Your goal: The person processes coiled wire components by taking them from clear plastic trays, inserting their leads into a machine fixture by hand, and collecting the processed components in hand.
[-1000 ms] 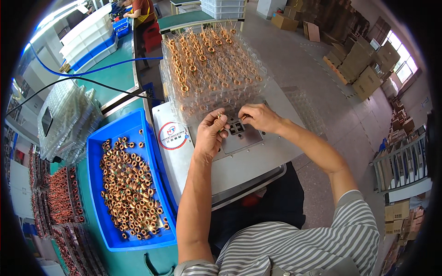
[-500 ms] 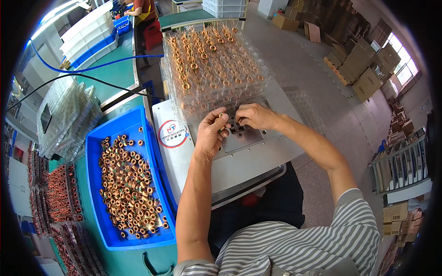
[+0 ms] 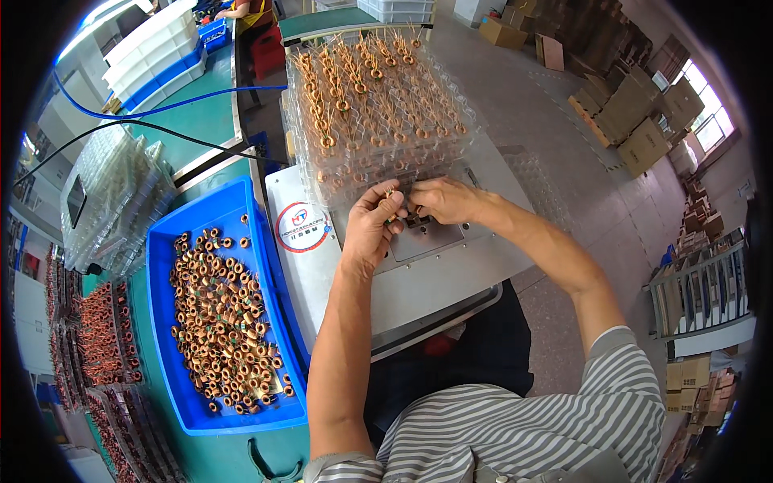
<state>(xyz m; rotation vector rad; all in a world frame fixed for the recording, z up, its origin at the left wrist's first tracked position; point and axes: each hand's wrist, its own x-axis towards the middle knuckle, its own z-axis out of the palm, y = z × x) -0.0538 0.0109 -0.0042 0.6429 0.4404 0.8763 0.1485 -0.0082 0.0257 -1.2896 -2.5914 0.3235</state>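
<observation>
Above a flat metal machine top (image 3: 322, 290), my two hands meet close together. My left hand (image 3: 372, 225) pinches a small copper-wound ring coil (image 3: 391, 194) between thumb and fingers; much of the coil is covered by them. My right hand (image 3: 444, 200) has its fingertips closed right beside the coil, and whatever they grip is hidden. Under the right fingers lies a small dark fixture (image 3: 419, 223) set in a metal plate. Just beyond the hands rises a stack of clear plastic trays (image 3: 322, 181), the top one bearing ring coils with upright wire ends (image 3: 342, 105).
A blue tray (image 3: 161, 322) full of ring coils stands to the left on a green bench. Behind it are clear trays (image 3: 109, 193), with packed reddish parts (image 3: 105, 334) nearer. Pliers (image 3: 266, 465) lie at the front. Hoses (image 3: 185, 114) cross the upper left; another person (image 3: 254, 12) sits beyond.
My right hand has shifted slightly left, so its fingertips now come up against the coil and my left fingers. My left hand stays nearly in place, still holding the coil.
</observation>
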